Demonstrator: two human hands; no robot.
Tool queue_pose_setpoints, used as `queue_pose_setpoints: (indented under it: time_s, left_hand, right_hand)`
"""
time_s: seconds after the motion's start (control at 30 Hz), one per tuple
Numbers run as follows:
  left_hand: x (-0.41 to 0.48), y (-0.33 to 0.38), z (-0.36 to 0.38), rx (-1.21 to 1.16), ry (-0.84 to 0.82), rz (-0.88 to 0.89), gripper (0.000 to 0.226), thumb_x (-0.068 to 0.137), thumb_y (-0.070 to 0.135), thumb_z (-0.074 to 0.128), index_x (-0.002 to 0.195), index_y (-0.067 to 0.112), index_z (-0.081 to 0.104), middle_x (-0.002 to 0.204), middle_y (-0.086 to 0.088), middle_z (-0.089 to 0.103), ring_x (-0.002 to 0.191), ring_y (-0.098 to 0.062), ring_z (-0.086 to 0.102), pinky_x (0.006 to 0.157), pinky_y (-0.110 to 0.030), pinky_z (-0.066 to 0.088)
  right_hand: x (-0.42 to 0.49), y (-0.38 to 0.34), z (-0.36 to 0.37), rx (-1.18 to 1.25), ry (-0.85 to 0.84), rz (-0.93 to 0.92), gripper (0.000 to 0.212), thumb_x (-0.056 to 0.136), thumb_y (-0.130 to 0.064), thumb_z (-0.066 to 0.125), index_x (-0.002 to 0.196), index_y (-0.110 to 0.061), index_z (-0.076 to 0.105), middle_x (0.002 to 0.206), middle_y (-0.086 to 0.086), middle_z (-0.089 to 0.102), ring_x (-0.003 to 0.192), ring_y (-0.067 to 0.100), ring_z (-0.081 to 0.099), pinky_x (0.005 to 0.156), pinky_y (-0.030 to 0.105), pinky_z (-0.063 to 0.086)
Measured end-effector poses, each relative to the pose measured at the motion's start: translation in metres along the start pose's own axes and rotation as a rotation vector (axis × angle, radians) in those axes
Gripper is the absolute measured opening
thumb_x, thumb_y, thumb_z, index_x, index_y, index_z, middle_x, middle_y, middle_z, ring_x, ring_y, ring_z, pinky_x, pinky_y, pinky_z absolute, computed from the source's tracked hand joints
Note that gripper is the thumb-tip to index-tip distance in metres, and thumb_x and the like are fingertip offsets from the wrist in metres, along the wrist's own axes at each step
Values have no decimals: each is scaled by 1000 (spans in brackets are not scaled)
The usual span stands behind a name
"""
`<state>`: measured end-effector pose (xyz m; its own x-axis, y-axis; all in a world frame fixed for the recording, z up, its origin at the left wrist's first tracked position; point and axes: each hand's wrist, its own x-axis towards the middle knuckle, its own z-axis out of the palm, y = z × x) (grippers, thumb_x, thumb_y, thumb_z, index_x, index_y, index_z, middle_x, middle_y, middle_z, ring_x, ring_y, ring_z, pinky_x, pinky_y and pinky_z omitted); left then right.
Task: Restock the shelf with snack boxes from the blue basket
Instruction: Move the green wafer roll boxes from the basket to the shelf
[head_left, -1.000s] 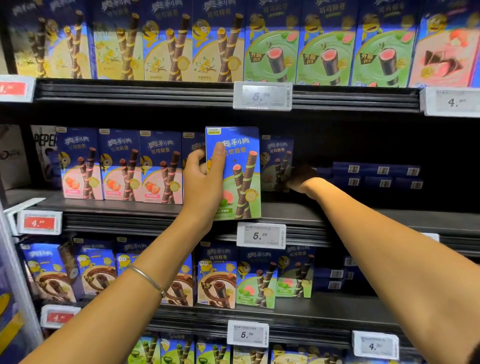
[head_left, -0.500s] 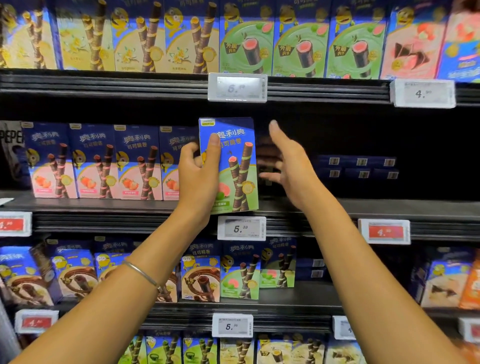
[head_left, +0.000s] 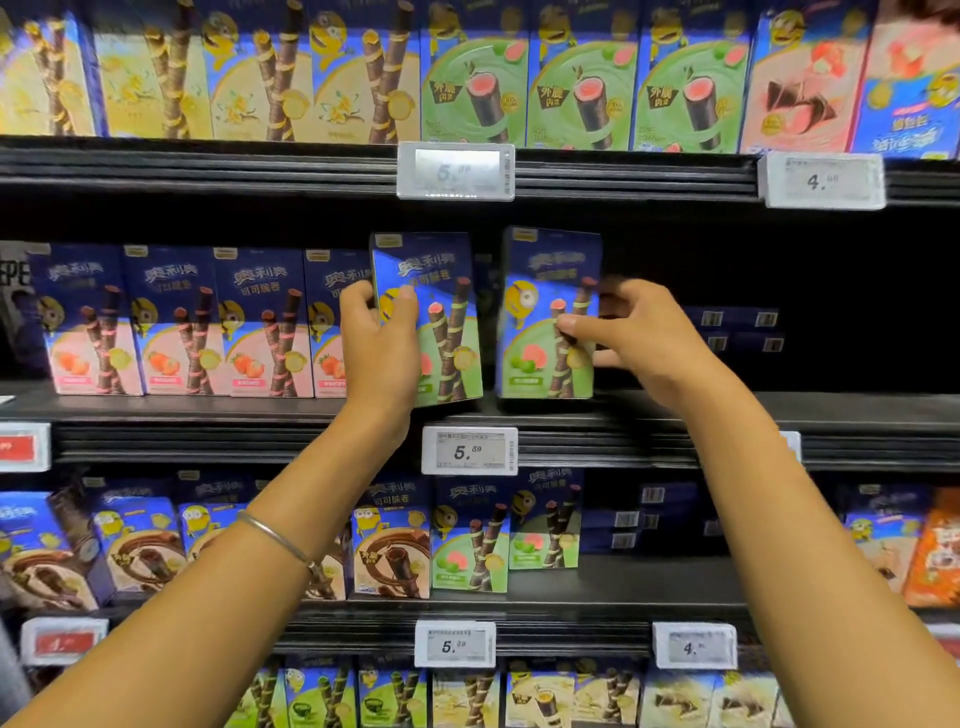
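Observation:
Two blue-and-green snack boxes stand side by side at the front of the middle shelf (head_left: 727, 415). My left hand (head_left: 382, 343) grips the left box (head_left: 447, 317) by its left edge, the box tilted slightly. My right hand (head_left: 639, 338) holds the right box (head_left: 545, 312) by its right edge, thumb on the front face. The blue basket is out of view.
A row of pink strawberry boxes (head_left: 176, 322) fills the shelf left of my hands. Flat dark blue boxes (head_left: 737, 332) lie deep at the right, with dark open space in front. Price tags (head_left: 470, 451) hang on the shelf rails. Shelves above and below hold more boxes.
My right hand, open half a second ago, has closed on a second green box, which now stands at the shelf front. The left hand still holds its box.

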<state>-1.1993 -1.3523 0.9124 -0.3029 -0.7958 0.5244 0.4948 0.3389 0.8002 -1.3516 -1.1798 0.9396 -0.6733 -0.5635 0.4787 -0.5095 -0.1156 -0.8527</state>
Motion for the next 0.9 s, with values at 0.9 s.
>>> queue_pose_setpoints:
  time_s: [0.9]
  left_hand:
    - [-3, 0, 3, -38, -25, -31, 12, 110, 21, 52, 116, 13, 47, 90, 3, 66, 67, 0, 71, 52, -17, 52]
  right_hand:
    - [111, 71, -8, -601, 217, 81, 52, 95, -33, 69, 139, -10, 55, 138, 16, 61, 125, 37, 59, 105, 50, 48]
